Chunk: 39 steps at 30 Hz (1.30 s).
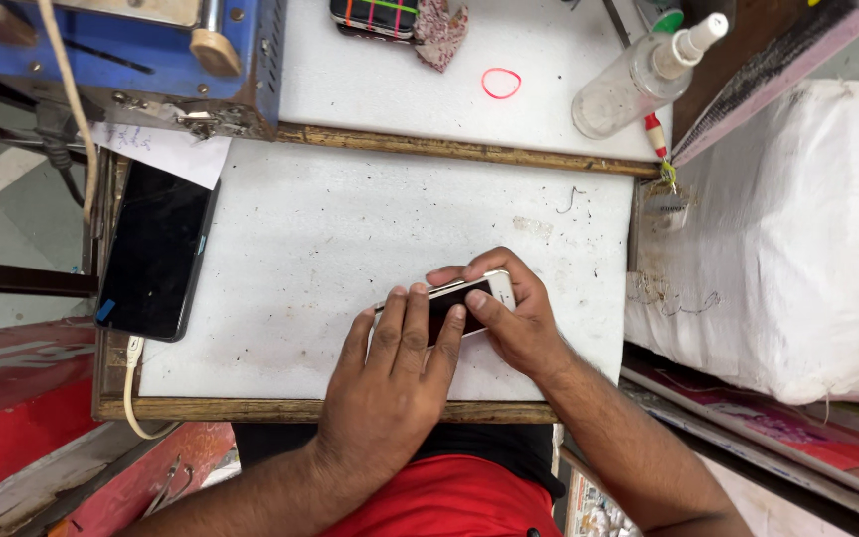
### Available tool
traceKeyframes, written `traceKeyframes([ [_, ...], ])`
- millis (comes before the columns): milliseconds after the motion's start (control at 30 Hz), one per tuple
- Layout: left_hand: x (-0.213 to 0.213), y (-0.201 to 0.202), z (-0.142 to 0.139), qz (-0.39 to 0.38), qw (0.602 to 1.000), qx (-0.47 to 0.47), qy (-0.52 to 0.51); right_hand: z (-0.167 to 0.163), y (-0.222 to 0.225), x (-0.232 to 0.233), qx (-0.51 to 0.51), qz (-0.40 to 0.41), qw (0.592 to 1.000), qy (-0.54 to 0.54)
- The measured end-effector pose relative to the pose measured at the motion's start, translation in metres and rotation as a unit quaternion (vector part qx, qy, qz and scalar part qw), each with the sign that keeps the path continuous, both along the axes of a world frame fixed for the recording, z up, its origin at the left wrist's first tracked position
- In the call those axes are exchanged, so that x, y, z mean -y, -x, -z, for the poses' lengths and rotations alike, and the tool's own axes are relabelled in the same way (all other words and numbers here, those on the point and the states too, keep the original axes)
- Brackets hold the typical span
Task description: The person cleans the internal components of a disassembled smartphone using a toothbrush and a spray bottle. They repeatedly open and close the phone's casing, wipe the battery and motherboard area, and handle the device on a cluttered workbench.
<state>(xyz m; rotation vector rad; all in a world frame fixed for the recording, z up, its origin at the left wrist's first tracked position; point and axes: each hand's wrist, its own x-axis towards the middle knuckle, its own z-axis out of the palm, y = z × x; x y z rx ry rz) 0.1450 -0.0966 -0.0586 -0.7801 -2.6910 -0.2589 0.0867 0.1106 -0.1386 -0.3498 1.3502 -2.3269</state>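
Both hands on a small white phone [464, 298], mid-board.

My left hand [390, 383] lies flat over the phone's near end, fingers together, pressing it down onto the white foam work board [330, 249]. My right hand [514, 313] pinches the far end, thumb on the dark screen, fingers curled round the edge. I judge this as pressing or seating the screen; what comes next wants even pressure with no slip. A larger black phone [156, 254] lies at the board's left edge, well apart. A clear spray bottle [643, 75] and a red rubber band [501, 84] sit beyond.
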Motion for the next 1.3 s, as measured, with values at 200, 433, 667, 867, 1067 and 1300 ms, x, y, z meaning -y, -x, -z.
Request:
traceKeyframes([
  [200, 0.006, -0.007, 0.004, 0.002, 0.999, -0.041, -0.032, 0.004, -0.008, -0.003, -0.098, 0.036, 0.994, -0.046],
  [433, 0.006, -0.012, 0.01, 0.015, 0.995, -0.074, -0.064, 0.009, -0.012, -0.002, -0.182, 0.059, 0.981, -0.033],
  [667, 0.009, -0.009, 0.007, 0.042, 0.994, -0.05, -0.086, 0.004, -0.013, 0.0, -0.229, 0.067, 0.97, -0.051],
  [867, 0.009, -0.006, 0.003, 0.056, 0.993, -0.019, -0.103, 0.0, -0.016, 0.001, -0.23, 0.087, 0.967, -0.071],
  [1067, 0.002, 0.0, 0.007, 0.038, 0.994, -0.047, -0.096, -0.004, -0.014, 0.002, -0.169, 0.116, 0.975, -0.083],
  [1300, -0.001, 0.006, 0.024, 0.011, 0.996, -0.076, -0.053, -0.005, -0.009, 0.004, -0.094, 0.107, 0.988, -0.064],
])
